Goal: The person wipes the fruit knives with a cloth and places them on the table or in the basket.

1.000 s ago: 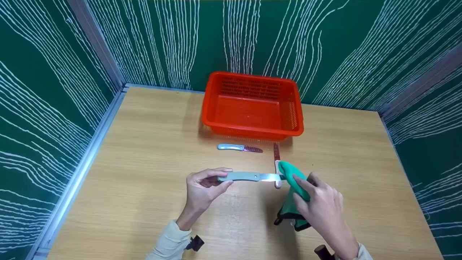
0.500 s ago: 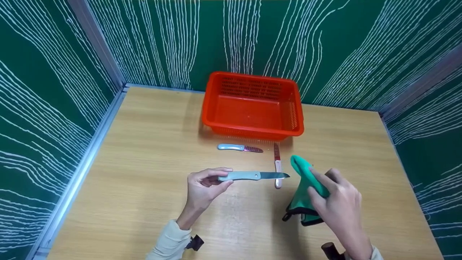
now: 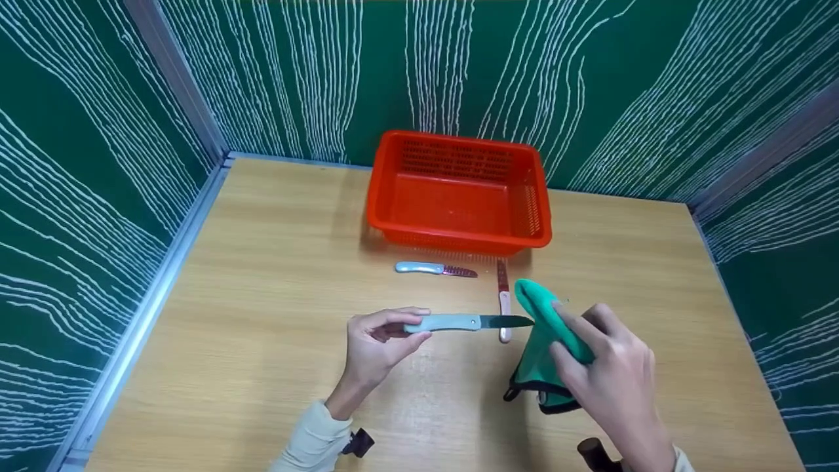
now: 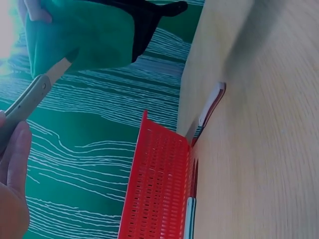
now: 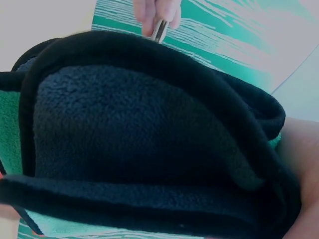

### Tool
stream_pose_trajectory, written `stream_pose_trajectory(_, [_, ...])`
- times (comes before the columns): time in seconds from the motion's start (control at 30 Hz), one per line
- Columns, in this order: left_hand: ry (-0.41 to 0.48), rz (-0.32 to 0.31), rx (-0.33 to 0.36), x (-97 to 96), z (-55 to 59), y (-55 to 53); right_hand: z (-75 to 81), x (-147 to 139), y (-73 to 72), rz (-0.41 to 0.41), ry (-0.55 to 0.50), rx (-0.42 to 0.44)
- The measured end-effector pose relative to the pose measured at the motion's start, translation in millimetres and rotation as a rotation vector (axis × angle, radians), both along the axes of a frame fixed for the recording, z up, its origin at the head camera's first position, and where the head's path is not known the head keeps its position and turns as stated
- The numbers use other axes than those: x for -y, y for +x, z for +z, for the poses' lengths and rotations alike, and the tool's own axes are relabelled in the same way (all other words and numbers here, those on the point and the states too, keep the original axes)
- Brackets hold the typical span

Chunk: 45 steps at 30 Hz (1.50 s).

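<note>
Above the table, my left hand [image 3: 373, 351] pinches the pale grey-green handle of a knife [image 3: 452, 322] between thumb and fingers. The blade points right, its tip close to a folded green cloth [image 3: 547, 341] with black edging. My right hand [image 3: 613, 373] grips that cloth, which hangs down below the fingers. In the left wrist view the knife [image 4: 32, 97] has its tip in front of the cloth [image 4: 89, 37]; whether they touch I cannot tell. The cloth's dark fleecy inside [image 5: 124, 114] fills most of the right wrist view and hides the blade.
A red plastic basket [image 3: 459, 239] stands at the back of the wooden table [image 3: 282, 262]. Before it lie a blue-handled knife [image 3: 419, 267] and a white-handled knife [image 3: 505, 301], both with reddish blades. Green walls with white lines [image 3: 446, 65] surround the table.
The cloth, which covered the blade's tip a second ago, moved right off it, then slightly back left. Lately my left hand has shifted a little right with the knife.
</note>
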<state>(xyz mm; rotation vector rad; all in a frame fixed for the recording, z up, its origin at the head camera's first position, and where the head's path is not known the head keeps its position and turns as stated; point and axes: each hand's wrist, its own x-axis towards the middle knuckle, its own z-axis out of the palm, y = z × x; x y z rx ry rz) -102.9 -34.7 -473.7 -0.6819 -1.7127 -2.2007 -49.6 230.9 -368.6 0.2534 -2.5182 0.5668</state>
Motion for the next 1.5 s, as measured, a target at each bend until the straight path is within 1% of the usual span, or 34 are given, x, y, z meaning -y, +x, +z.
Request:
stream_pose_trajectory(0.13, [-0.008, 0.005, 0.005, -1.1, -0.3, 1.5, 1.7, 7, 1.6, 0.037, 0.010, -0.007])
stream_pose_trajectory(0.3, [-0.008, 0.012, -0.009, -3.2, -0.9, 1.2, 1.5, 16, 2.7, 0.083, 0.030, 0.026])
stream_pose_trajectory(0.4, [-0.003, 0.012, -0.023, -4.8, 0.6, 1.5, -0.5, 22, 2.9, 0.115, 0.053, 0.042])
stream_pose_trajectory(0.47, [0.008, 0.010, -0.030, -5.9, 1.9, 2.1, -1.9, 26, 3.1, 0.129, 0.073, 0.069])
stream_pose_trajectory(0.6, [0.028, 0.010, -0.033, -7.5, 4.5, 3.3, -4.9, 34, 3.6, 0.132, 0.131, 0.153])
stream_pose_trajectory(0.7, [0.049, 0.006, -0.040, -8.0, 5.7, 3.0, -7.2, 36, 3.1, 0.134, 0.177, 0.181])
stream_pose_trajectory(0.8, [0.060, 0.005, -0.045, -8.4, 5.9, 3.2, -10.0, 36, 1.9, 0.138, 0.211, 0.155])
stream_pose_trajectory(0.97, [0.076, 0.001, -0.052, -8.8, 5.6, 4.3, -15.2, 30, -0.4, 0.152, 0.233, 0.071])
stream_pose_trajectory(1.03, [0.081, -0.002, -0.054, -8.5, 5.6, 4.3, -16.2, 28, -0.9, 0.148, 0.236, 0.064])
stream_pose_trajectory(1.3, [0.071, 0.003, -0.051, -3.6, 3.5, 3.3, -15.9, 21, -1.9, 0.078, 0.233, 0.188])
stream_pose_trajectory(1.43, [0.082, 0.005, -0.062, -1.3, 2.0, 2.4, -16.5, 15, -3.0, 0.057, 0.219, 0.208])
stream_pose_trajectory(1.5, [0.086, 0.006, -0.065, -0.4, 1.5, 2.1, -17.1, 12, -3.6, 0.049, 0.201, 0.204])
